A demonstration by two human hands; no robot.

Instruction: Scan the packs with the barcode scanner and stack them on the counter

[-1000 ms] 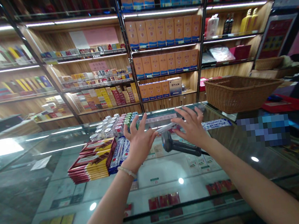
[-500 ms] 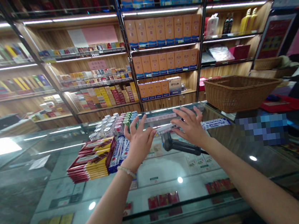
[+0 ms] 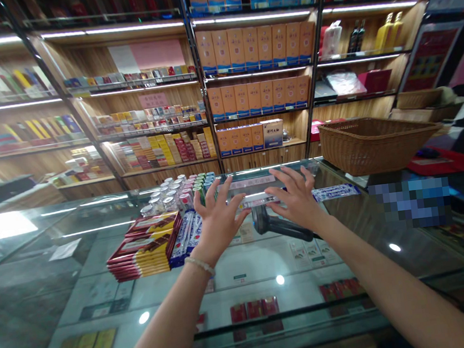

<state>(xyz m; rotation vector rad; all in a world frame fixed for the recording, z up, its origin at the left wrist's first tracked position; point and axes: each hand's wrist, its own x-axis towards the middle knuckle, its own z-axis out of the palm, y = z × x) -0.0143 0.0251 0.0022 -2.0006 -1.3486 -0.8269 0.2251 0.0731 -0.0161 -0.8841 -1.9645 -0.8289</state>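
Two hands pinch one slim white pack (image 3: 255, 200) end to end, left hand (image 3: 217, 223) at 9 o'clock, right hand (image 3: 298, 203) at 3 o'clock, black scanner (image 3: 282, 225) just beneath on glass counter (image 3: 79, 269).

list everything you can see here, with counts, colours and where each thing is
slim pack: one, white and blue, held by its ends between both hands above the counter
barcode scanner: one, black, lying on the glass below the pack
flat boxes: one stack, red and yellow, left on the counter
blue-and-white packs: several, between the stack and the left hand
small bottles: a cluster, clear with white or green caps, behind the stack
long blue-and-white pack: one, right of the right hand
wicker basket: one, brown, far right on the counter
orange boxes: several rows, on the back shelves
glass counter: one, goods showing underneath
left hand: fingers spread, at the pack's left end
right hand: fingers spread, at its right end
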